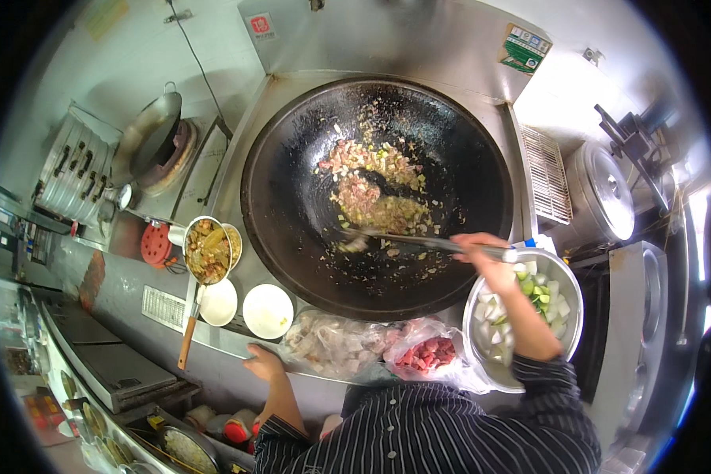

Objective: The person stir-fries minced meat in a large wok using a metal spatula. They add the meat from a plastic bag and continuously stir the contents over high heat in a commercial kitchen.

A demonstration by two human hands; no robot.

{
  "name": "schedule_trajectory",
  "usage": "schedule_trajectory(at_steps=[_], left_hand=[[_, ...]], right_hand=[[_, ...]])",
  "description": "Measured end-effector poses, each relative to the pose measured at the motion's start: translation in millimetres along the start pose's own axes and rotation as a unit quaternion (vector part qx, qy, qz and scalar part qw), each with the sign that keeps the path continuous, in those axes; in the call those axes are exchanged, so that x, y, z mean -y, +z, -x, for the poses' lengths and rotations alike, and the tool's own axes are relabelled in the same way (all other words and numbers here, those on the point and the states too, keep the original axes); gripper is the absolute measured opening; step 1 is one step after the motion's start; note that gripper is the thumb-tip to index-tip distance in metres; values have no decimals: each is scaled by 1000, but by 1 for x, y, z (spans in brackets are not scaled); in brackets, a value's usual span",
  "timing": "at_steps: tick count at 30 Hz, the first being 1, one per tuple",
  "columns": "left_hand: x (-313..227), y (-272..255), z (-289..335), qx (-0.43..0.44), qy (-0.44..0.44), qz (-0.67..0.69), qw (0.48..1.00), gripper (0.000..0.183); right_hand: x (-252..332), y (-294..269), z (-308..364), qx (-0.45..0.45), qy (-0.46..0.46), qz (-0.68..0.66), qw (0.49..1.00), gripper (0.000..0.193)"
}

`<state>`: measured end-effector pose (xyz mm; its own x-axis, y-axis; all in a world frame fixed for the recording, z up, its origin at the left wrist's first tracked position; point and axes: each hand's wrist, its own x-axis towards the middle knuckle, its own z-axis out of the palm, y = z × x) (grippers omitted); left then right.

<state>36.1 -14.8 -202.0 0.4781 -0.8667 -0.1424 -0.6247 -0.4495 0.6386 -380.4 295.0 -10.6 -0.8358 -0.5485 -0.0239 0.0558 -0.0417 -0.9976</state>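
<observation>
Tool [407, 238]: probably stiff, greasy; best held by the handle [438, 242].
Right hand [482, 251]: closed round tool, at wok's [280, 189] right.
Left hand [264, 363]: half-open, seemingly empty, near wok's front-left.

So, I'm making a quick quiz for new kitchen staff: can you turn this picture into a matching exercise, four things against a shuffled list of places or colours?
Things
1. Wok
2. Long utensil
3. Red meat
4. Metal bowl

Places and colours
A. In a clear plastic bag
B. Silver, with white and green pieces inside
C. Held in the right hand
D. Black, with chopped food inside

Pairs: 1-D, 2-C, 3-A, 4-B
</observation>
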Motion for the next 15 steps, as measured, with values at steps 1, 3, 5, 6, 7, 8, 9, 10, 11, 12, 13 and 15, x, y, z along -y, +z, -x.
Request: schedule_trajectory(at_steps=[1,3,5,6,7,8,9,10,11,12,13,15], left_hand=[[1,-1,-1,6,-5,-15,1000,82],[0,-2,0,-2,-11,-36,999,79],[-6,-5,4,22,-25,-21,999,82],[-10,-7,5,23,-18,-5,1000,83],[-13,-9,8,14,-19,-3,1000,84],[-17,-11,10,14,-22,-6,1000,84],[-19,-12,12,13,-19,-6,1000,84],[-21,-13,13,13,-16,-9,1000,85],[-21,-14,13,18,-22,-3,1000,85],[-20,-14,12,20,-14,-6,1000,86],[-19,-13,10,21,-7,-5,1000,86],[-12,-9,5,25,-18,-18,999,88]], right_hand=[[20,-24,1,-6,-2,42,999,20],[28,-43,-16,-34,5,126,991,20],[12,-37,-64,-45,-63,189,979,20],[-4,-24,-90,-58,-80,178,979,20],[-24,-6,-115,-87,-103,157,978,20],[-46,16,-134,-118,-93,88,985,17],[-67,38,-146,-131,-112,17,985,13],[-85,61,-153,-142,-113,-16,983,12],[-99,81,-151,-138,-107,-46,984,11],[-106,94,-140,-128,-73,21,989,11],[-110,102,-119,-77,-106,3,991,11],[-97,97,-71,-35,-104,-16,994,7]])
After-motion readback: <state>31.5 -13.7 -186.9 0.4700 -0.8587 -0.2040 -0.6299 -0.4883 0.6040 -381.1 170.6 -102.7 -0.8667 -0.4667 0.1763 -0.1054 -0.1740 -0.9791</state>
